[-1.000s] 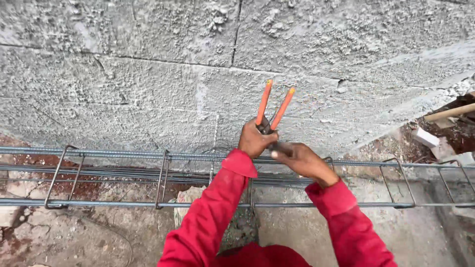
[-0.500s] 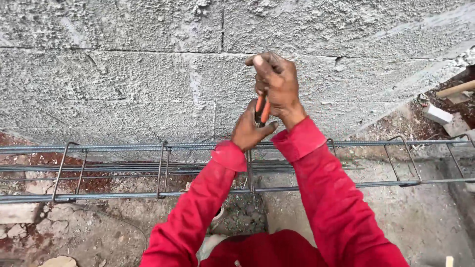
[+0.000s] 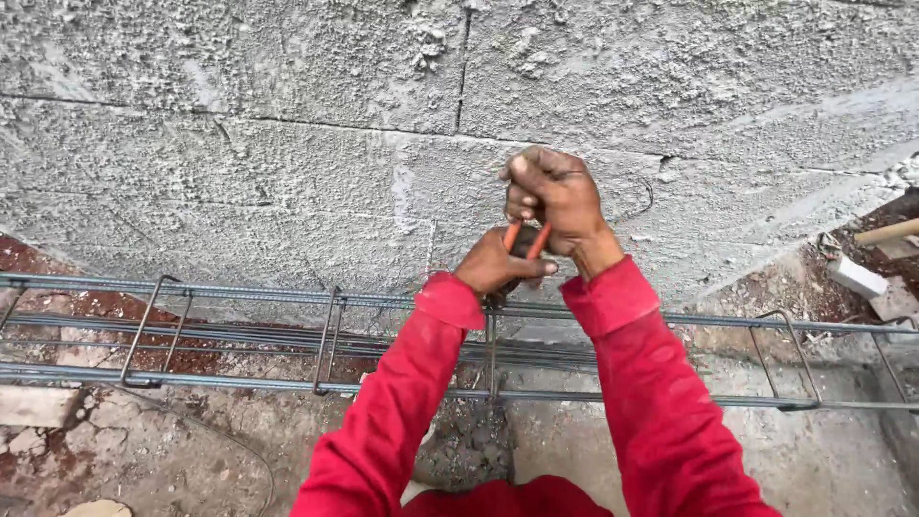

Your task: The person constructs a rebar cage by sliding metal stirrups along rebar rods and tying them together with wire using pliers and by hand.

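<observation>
Head view: both hands work pliers at a rebar cage.
Left hand pinches the pliers low at the cage; right hand, at 1 o'clock, clenches the orange handles. A slip could pinch fingers.

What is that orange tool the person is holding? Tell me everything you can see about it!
The orange-handled tool looks like pliers or nippers: two thin orange handles standing nearly upright, close together. The right hand wraps around their tops; the left hand covers the lower part, so the head is hidden. It sits just above the top bar of the steel rebar cage, in front of the rough grey block wall.
</observation>
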